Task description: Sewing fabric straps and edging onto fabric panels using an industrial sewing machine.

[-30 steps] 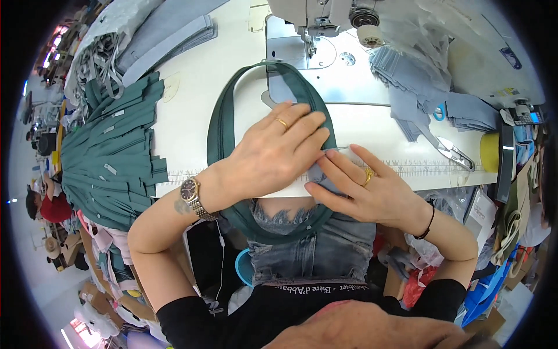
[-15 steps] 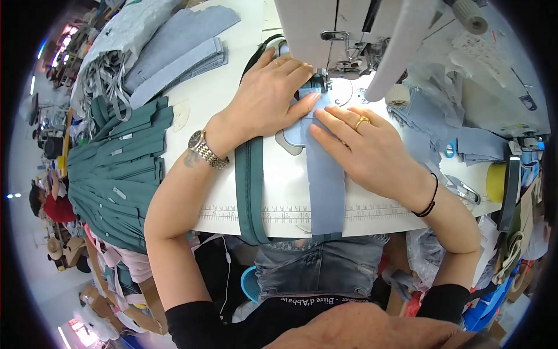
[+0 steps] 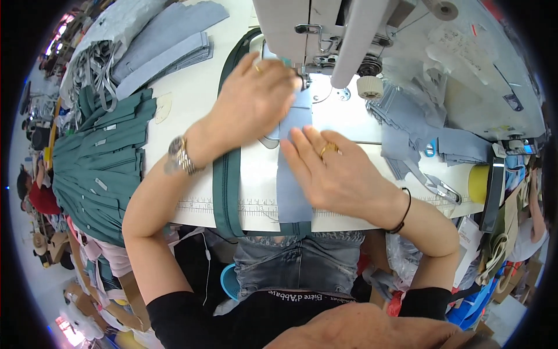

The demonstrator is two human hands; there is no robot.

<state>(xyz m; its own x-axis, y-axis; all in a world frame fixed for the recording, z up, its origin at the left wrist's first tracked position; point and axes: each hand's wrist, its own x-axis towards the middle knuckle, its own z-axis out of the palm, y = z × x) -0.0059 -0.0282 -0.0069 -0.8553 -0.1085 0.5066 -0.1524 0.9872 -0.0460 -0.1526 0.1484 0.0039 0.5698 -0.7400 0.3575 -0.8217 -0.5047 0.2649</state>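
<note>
A long grey-blue fabric strip (image 3: pixel 294 195) runs from beneath the sewing machine's presser foot (image 3: pixel 303 80) to the table's near edge. Flat on its right side rests my right hand (image 3: pixel 340 171), fingers stretched out and a ring on one. My left hand (image 3: pixel 253 99) is beside the presser foot, over the strip's far left part; motion smears its bent fingers, and whether they pinch cloth is hidden. Left of the strip, a dark green band (image 3: pixel 226 195) loops from the near edge up behind my left wrist.
The sewing machine head (image 3: pixel 325 35) fills the far side. Green pieces (image 3: pixel 99 163) and grey-blue panels (image 3: pixel 168 61) lie left. At right are thread snips (image 3: pixel 439 186), grey-blue scraps (image 3: pixel 401 128) and a yellow roll (image 3: pixel 479 183). A ruler tape (image 3: pixel 256 207) lines the near edge.
My right hand has slid toward me along the strip. My left hand has shifted off its flat hold and is blurred. The whole view has shifted slightly.
</note>
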